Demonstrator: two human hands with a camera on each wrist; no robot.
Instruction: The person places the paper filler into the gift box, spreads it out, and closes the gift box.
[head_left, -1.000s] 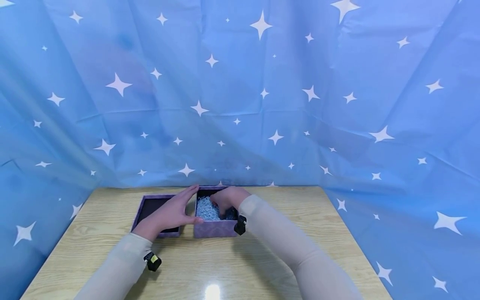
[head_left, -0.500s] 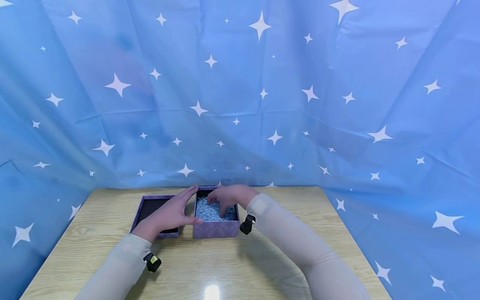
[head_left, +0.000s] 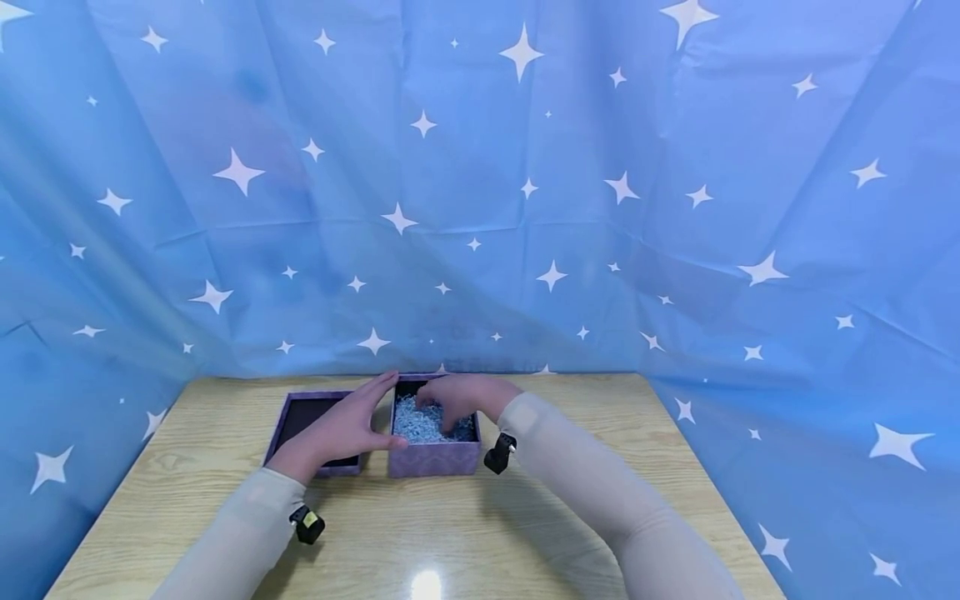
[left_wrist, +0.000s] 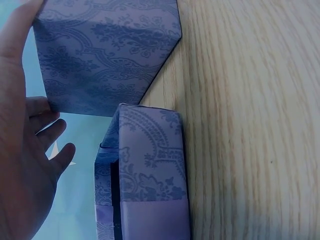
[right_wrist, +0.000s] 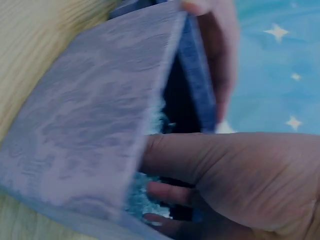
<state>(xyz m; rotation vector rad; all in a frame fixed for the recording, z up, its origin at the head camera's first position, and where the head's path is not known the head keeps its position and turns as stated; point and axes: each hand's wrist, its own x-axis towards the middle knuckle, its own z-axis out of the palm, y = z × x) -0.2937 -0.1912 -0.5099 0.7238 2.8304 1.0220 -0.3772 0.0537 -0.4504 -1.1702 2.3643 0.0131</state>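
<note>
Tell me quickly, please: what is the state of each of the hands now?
Left hand: holding the purple box, thumb at front, fingers at back.
Right hand: in the blue shredded filler; its grip cannot be told.

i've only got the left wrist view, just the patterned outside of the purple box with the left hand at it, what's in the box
Observer: Pale blue shredded filler lies in the box, as the head view shows.
Operator: ok, anything else going into it
Observer: Yes, the fingers of the right hand are inside the box too.
Operator: got it, anything worn at that wrist
Observer: A small black camera sits near the cuff of the light sleeve.
</note>
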